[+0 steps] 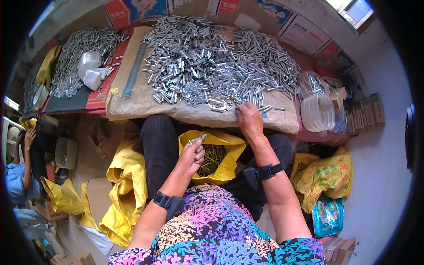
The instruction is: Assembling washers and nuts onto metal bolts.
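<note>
Heap of silver tubes across the sacking, right in front of the knees. Tubes at every angle, no common long axis; along the near edge, mostly flat and crosswise.

Right hand out at that near edge, palm down, knuckles up. Fingertips bent down onto the loose tubes just left of and ahead of the hand, touching them. Cannot tell whether anything is pinched underneath, since the back of the hand hides the tips. Clearly the nearer hand to the heap: in contact with it, arm nearly straight.

Left hand back by the lap, well short of the sacking. Closed in a loose fist, thumb and forefinger clamped on a short silver piece. Long axis of the piece up and to the right, tip out beyond the fingers, toward the right hand. Directly beside and below it, the open mouth of a yellow bag between the thighs, full of dull brassy parts.

Small cluster of rings on the sacking, ahead of the left hand and to the left of the right one, apart from both.

Off to the right, a clear plastic bag. Far left, a second heap with a white bag on it, and another person at the edge of view.
</note>
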Available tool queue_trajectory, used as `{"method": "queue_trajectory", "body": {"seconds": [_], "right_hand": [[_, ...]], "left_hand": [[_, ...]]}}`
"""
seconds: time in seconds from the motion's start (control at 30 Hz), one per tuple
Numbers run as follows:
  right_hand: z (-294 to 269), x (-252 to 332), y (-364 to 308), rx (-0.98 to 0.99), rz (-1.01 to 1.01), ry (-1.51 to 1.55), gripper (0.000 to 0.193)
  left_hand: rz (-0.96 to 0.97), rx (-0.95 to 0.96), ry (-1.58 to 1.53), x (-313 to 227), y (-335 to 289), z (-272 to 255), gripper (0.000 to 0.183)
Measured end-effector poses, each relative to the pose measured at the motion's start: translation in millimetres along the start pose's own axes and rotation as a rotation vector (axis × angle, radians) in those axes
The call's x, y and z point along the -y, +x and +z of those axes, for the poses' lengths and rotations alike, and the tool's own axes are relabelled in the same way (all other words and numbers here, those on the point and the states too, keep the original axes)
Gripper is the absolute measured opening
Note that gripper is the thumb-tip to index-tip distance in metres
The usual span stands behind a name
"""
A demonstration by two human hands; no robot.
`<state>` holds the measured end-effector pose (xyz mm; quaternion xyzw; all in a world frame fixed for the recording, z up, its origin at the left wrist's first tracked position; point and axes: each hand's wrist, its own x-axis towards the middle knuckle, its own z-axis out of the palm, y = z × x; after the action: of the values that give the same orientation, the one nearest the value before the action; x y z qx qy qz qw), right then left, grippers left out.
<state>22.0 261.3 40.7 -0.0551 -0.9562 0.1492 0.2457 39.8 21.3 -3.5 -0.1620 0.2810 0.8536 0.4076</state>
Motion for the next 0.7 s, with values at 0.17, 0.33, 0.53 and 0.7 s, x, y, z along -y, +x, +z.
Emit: {"method": "queue_trajectory", "body": {"seconds": [0.17, 0.33, 0.53, 0.7], "right_hand": [[-5, 2, -4, 0.048, 0.04, -0.022, 0.011], [-11, 9, -3, 0.001, -0.012, 0.034, 0.01], [2, 38, -20, 0.108, 0.021, 0.568, 0.013], [7, 75, -45, 0.344, 0.007, 0.783, 0.017]], "left_hand": [[0.001, 0.003, -0.007, 3, 0, -2, 0.005], [0.008, 0.017, -0.024, 3, -1, -1, 0.005], [0.026, -0.021, -0.038, 3, -3, 1, 0.007], [0.045, -0.007, -0.028, 3, -5, 2, 0.005]]}}
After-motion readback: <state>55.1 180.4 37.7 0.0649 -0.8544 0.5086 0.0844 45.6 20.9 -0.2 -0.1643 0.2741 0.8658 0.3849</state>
